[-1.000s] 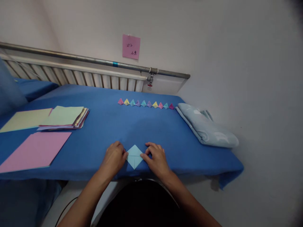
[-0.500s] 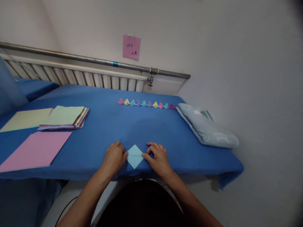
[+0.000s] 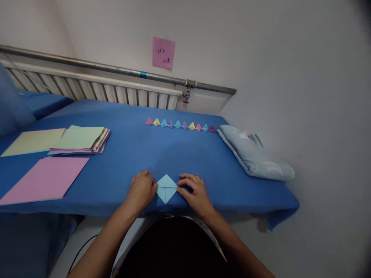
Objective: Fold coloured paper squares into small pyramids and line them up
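A light blue folded paper [image 3: 166,189], diamond-shaped with a crease across its middle and another down its lower half, is near the front edge of the blue-covered table [image 3: 124,135]. My left hand [image 3: 142,187] pinches its left corner between thumb and fingers. At the right corner, my right hand [image 3: 193,190] grips the paper with thumb and index finger, the other fingers curled loosely. Farther back stands a row of several small folded paper pieces [image 3: 177,124] in pink, yellow, blue and purple.
Stacked colored paper [image 3: 82,138], a yellow sheet [image 3: 34,141] and a pink sheet [image 3: 48,178] lie at the left. A folded pale blue blanket [image 3: 255,154] rests at the right. A radiator [image 3: 110,92] and pipe run behind the table.
The view has shifted slightly. The paper's lower half has turned a little and its creases look straighter; both hands still hold its side corners.
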Demonstrator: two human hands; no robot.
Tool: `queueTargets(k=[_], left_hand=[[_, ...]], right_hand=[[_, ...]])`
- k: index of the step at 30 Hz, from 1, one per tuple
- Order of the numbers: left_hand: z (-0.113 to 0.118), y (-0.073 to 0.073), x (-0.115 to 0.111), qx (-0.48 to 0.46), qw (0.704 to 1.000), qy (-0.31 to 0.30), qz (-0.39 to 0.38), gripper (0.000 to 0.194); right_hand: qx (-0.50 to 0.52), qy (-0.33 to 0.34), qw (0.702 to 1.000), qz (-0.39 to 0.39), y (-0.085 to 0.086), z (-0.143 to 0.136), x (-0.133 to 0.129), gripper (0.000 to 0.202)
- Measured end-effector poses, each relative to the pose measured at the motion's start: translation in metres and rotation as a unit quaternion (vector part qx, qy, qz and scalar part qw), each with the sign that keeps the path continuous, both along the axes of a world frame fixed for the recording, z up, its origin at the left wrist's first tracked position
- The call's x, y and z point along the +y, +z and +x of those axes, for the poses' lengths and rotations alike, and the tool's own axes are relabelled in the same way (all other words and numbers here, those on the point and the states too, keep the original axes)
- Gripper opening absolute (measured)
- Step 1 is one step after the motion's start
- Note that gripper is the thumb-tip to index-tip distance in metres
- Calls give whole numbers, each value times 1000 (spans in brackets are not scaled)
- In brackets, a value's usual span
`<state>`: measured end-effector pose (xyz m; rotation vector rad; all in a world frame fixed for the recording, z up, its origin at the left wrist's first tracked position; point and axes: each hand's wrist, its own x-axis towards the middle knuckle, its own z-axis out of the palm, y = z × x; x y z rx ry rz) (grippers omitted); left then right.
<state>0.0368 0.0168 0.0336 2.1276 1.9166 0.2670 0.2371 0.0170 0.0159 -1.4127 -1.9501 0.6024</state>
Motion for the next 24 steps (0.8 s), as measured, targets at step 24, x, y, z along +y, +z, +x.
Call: queueTargets(k=[24], left_hand=[[1,3,-1,11,1000,3,-4,19]], right_hand=[[-57,-19,998,16,-1,-13,-1,4]])
